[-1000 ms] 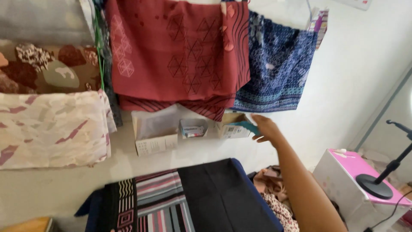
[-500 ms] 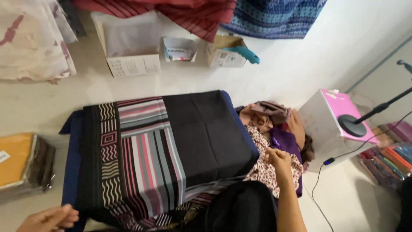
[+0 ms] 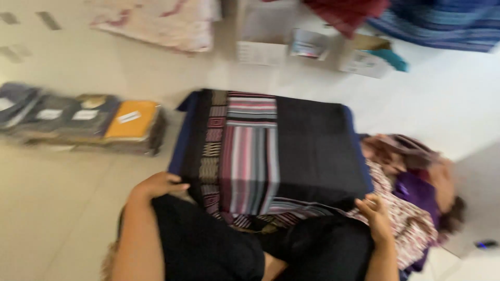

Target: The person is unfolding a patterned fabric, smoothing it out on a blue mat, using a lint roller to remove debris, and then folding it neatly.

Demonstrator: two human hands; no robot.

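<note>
A black cloth with pink, purple and white stripes (image 3: 271, 145) lies spread flat on the floor in front of me, over a blue layer. My left hand (image 3: 159, 184) rests on its near left corner, fingers curled onto the edge. My right hand (image 3: 374, 211) touches the near right corner, fingers bent at the hem. My black-clad knees fill the bottom of the view. The frame is blurred by motion.
A row of folded fabric packets, one orange (image 3: 133, 120), sits at the left. A heap of patterned and purple cloths (image 3: 416, 187) lies at the right. Cardboard boxes (image 3: 263, 39) and hanging textiles line the far wall.
The view has swung down and left from the wall to the floor. My right hand came back from the far boxes to the cloth's near right corner; my left hand reached its near left corner.
</note>
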